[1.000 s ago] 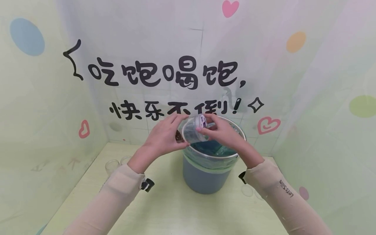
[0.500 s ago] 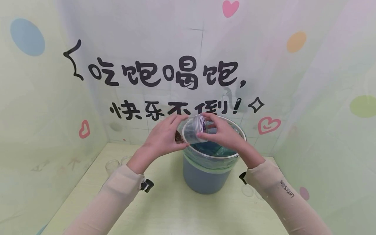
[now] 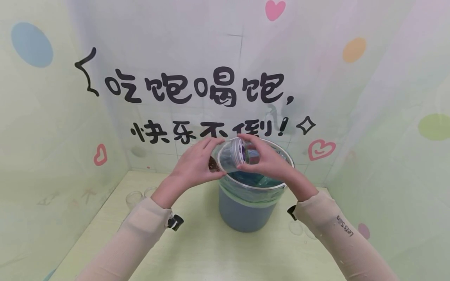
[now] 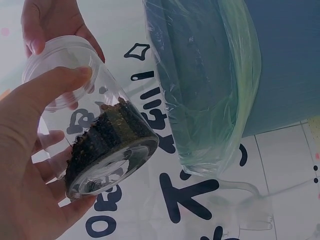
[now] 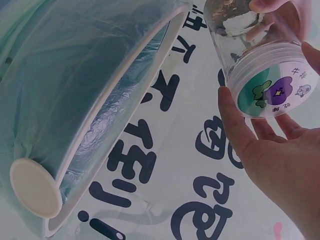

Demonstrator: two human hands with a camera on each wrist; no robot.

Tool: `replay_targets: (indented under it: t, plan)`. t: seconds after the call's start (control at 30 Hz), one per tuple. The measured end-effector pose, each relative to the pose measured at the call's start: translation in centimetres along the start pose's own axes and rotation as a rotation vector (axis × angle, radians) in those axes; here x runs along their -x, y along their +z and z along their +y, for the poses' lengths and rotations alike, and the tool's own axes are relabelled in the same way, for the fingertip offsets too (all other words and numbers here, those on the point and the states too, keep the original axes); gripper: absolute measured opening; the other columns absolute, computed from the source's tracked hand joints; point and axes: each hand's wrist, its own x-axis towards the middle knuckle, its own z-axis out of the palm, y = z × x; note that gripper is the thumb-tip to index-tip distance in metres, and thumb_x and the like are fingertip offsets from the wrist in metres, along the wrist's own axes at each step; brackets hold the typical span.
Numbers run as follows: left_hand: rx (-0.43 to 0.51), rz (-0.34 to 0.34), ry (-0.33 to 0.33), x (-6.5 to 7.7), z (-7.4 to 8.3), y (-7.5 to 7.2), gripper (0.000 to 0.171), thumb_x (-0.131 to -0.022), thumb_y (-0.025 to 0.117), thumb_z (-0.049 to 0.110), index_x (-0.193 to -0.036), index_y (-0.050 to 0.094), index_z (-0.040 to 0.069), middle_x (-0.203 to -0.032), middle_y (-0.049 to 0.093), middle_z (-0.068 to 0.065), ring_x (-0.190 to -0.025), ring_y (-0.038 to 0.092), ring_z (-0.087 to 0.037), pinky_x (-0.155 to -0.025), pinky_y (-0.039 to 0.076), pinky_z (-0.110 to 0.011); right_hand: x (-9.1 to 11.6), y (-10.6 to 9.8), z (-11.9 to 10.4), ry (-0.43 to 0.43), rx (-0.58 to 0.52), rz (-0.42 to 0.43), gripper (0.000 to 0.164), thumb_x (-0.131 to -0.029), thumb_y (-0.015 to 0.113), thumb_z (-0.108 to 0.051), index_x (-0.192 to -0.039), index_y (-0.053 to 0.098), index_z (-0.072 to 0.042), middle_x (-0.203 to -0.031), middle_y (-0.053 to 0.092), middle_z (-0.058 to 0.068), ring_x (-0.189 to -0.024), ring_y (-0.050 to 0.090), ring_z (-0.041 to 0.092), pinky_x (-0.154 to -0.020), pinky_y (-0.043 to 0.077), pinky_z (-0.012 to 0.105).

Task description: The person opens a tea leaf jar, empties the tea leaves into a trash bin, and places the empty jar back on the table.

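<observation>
A clear jar point(image 3: 227, 159) is held tilted over the left side of the bin, its lidded end toward the right. My left hand point(image 3: 195, 162) grips the jar's body near its base. Dark, crumbly bits point(image 4: 111, 131) lie slanted against the base in the left wrist view; their kind is unclear. Around the screw lid point(image 5: 272, 92), the fingers and thumb of my right hand point(image 3: 268, 160) are curled at the rim. The lid is on the jar and carries a purple and green cartoon label. Fingers cover part of its edge.
A blue-grey bin point(image 3: 246, 216) with a pale rim and a green plastic liner point(image 3: 253, 199) stands on the light table point(image 3: 197, 249). Clear jars point(image 3: 134, 199) stand behind my left forearm. Clear round pieces point(image 3: 296, 228) lie by my right forearm. A printed curtain point(image 3: 211, 43) hangs behind.
My right hand's fingers and thumb have shifted around the lid's rim, and the lid's label shows turned. My left hand and the jar have stayed nearly still.
</observation>
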Motion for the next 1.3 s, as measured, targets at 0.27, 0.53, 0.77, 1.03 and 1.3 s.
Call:
replay_targets:
  t: [0.27, 0.53, 0.77, 1.03, 1.3]
  plan:
    - [-0.001, 0.009, 0.01, 0.1, -0.2, 0.1, 0.087, -0.07, 0.088, 0.04, -0.142, 0.045, 0.017, -0.126, 0.058, -0.004, -0.11, 0.06, -0.024, -0.092, 0.056, -0.043, 0.2, 0.0, 0.0, -0.023, -0.01, -0.025, 0.086, -0.084, 0.078, -0.01, -0.155, 0.028, -0.015, -0.158, 0.032, 0.01, -0.141, 0.042, 0.035, -0.105, 0.051, 0.05]
    - [-0.016, 0.008, -0.004, 0.0, -0.2, 0.0, 0.089, -0.069, 0.089, 0.039, -0.144, 0.045, 0.018, -0.127, 0.058, -0.004, -0.111, 0.06, -0.025, -0.093, 0.056, -0.044, 0.2, 0.3, -0.4, 0.135, 0.005, -0.019, 0.074, -0.099, 0.06, -0.033, -0.158, 0.019, -0.016, -0.158, 0.032, 0.015, -0.14, 0.045, 0.037, -0.108, 0.048, 0.053]
    - [-0.035, 0.021, 0.015, 0.0, -0.1, 0.2, 0.088, -0.069, 0.089, 0.039, -0.142, 0.046, 0.018, -0.127, 0.058, -0.004, -0.11, 0.06, -0.024, -0.092, 0.056, -0.043, -0.1, 0.4, -0.9, 0.271, -0.092, -0.016, 0.07, -0.104, 0.048, -0.041, -0.157, 0.016, -0.01, -0.15, 0.04, 0.021, -0.133, 0.052, 0.037, -0.103, 0.051, 0.053]
    - [-0.057, 0.03, 0.036, 0.0, -0.1, 0.2, 0.087, -0.069, 0.089, 0.039, -0.141, 0.046, 0.017, -0.127, 0.058, -0.005, -0.109, 0.06, -0.024, -0.093, 0.055, -0.042, -0.2, 0.6, -1.0, 0.297, -0.141, -0.013, 0.061, -0.103, 0.052, -0.039, -0.153, 0.027, -0.015, -0.141, 0.046, 0.021, -0.123, 0.057, 0.038, -0.092, 0.059, 0.049]
    - [-0.044, 0.032, 0.04, 0.0, -0.1, 0.4, 0.086, -0.069, 0.089, 0.039, -0.141, 0.048, 0.016, -0.128, 0.058, -0.006, -0.11, 0.06, -0.024, -0.093, 0.055, -0.043, -0.2, 0.6, -0.8, 0.274, -0.136, -0.017, 0.061, -0.101, 0.056, -0.037, -0.152, 0.031, -0.015, -0.143, 0.045, 0.02, -0.123, 0.056, 0.037, -0.09, 0.06, 0.044]
